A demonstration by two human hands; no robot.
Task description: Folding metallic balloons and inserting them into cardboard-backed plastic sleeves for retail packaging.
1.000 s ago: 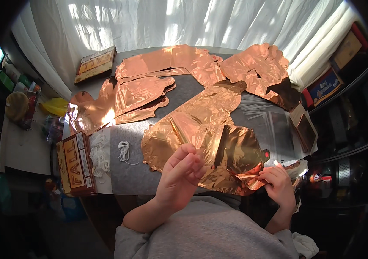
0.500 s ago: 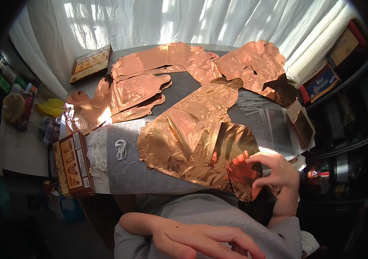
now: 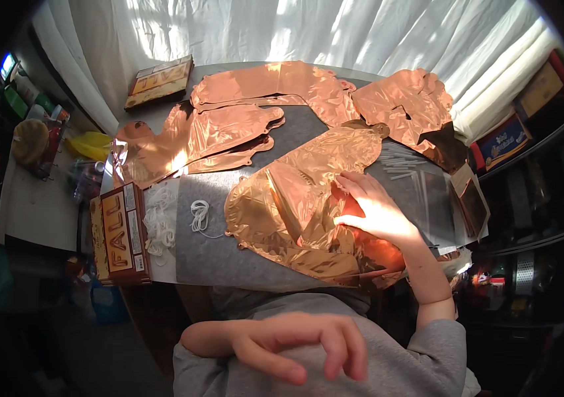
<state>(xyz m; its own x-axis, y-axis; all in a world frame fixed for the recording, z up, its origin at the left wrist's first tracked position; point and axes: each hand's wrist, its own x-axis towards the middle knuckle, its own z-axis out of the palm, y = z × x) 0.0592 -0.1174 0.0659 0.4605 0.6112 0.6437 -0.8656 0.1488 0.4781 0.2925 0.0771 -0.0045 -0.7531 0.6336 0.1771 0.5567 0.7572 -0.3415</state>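
A flat, uninflated copper-coloured foil balloon [image 3: 302, 192] lies creased across the table in front of me. My right hand [image 3: 374, 208] rests on its right part, thumb and fingers spread apart against the foil, which mirrors the hand in orange-red. In front of my body, off the table, my left hand [image 3: 302, 344] hovers with nothing in it, fingers loosely bent and apart. More flat foil balloons surround this one: a piece at the left [image 3: 196, 142], a long one [image 3: 262, 86] at the back and another [image 3: 404, 106] at the back right.
A bundle of white string [image 3: 200, 215] lies left of the near balloon, beside more white cord [image 3: 161, 218]. Brown boxes stand at the left edge [image 3: 121, 231] and back left [image 3: 160, 83]. Thin clear sticks [image 3: 401, 161] and clear plastic sheets [image 3: 434, 202] lie at the right.
My right hand has moved up and left onto the balloon, and the dark foil flap near it has folded over. My left hand has drawn back left, its fingers more bent.
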